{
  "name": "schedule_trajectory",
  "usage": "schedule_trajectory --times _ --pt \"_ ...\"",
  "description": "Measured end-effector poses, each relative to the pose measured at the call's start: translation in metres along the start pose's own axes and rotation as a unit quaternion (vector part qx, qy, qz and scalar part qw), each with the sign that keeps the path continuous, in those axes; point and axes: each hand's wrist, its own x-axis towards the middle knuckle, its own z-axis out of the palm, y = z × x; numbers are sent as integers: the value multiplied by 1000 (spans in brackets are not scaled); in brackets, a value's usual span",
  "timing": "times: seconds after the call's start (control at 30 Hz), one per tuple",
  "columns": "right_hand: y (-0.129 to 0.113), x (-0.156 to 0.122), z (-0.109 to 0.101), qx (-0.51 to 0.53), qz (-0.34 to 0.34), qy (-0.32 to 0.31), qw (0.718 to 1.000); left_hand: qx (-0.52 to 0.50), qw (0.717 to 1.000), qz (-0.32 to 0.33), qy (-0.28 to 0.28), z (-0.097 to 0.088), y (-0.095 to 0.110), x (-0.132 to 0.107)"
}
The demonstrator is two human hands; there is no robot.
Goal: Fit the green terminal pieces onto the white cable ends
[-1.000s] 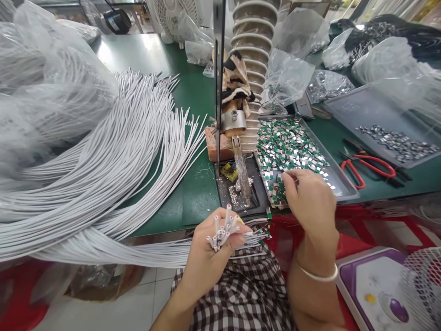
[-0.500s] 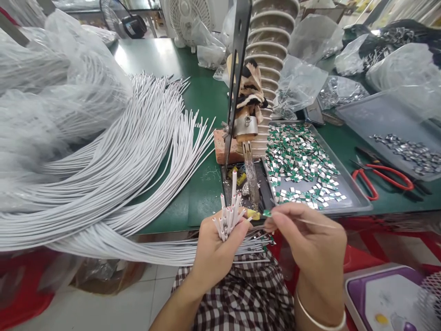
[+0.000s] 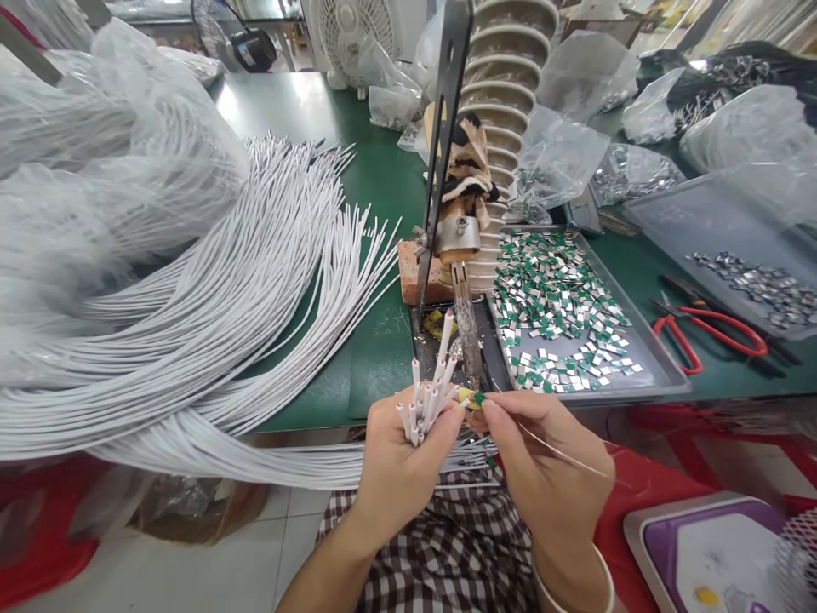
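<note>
My left hand (image 3: 397, 464) is closed around a bundle of white cables (image 3: 424, 407), their cut ends with reddish cores pointing up. Between the thumb and fingers of my right hand (image 3: 552, 468) is a small green circuit board (image 3: 478, 399), close to the left fingertips and one cable end. A thin pale wire (image 3: 565, 457) runs across that same hand; how it is gripped I cannot tell. Just above both hands, a soldering iron (image 3: 469, 336) points down from its clamp. A yellow piece (image 3: 466, 395) shows beside the board, partly hidden.
Right of the iron, a metal tray (image 3: 664, 375) holds many small green boards. Red-handled pliers (image 3: 728, 330) lie beside it, near a grey tray (image 3: 664, 209) of metal parts. Long white cables (image 3: 255, 281) cover the left side. A ribbed hose (image 3: 507, 68) rises behind the brick (image 3: 414, 272).
My right hand has moved left with the green board, bringing it up against the left fingertips. The left hand keeps its bundle, and the cable tips lean slightly further right.
</note>
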Motion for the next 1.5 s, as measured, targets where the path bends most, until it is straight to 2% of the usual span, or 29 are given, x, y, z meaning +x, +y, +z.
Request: schedule_trajectory --times 0.13,0.23,0.33,0.4,0.63,0.77,0.93,1.1,1.23,1.3,1.37,1.47,1.5 --pt "1 -2 -3 -92 -41 21 995 9 1000 1 10 -1 5 0" --pt "0 1 -3 -68 -95 60 991 8 1000 4 14 -1 6 2" --pt "-5 8 -4 -92 -150 61 983 -5 1000 3 0 -1 7 6" --pt "-9 11 -3 -122 -165 63 977 -22 1000 3 -2 -1 8 9" --pt "-16 13 -3 -130 -175 48 975 -34 999 15 21 -3 13 8" --pt "-14 10 -8 -79 -159 23 984 -21 1000 12 11 -4 11 3" --pt "-6 8 -10 12 -86 -14 996 -4 1000 8 8 -4 6 3" --pt "3 3 -11 -1 -44 23 999 -5 1000 -21 19 -5 -2 -1" --pt "6 -3 -23 -8 -4 25 1000 -37 998 -42 31 -10 -8 -8" --pt "7 -6 -30 0 2 -20 1000 -57 997 -36 40 -13 -11 -11" --pt "10 -11 -32 -16 -19 -124 992 -74 996 -28 48 -15 -13 -14" --pt "21 -31 -20 -108 -100 -308 940 -103 993 -20 50 -17 -14 -17" --pt "27 -42 -13 -131 -116 -347 921 -112 992 -16 49 -17 -14 -18"
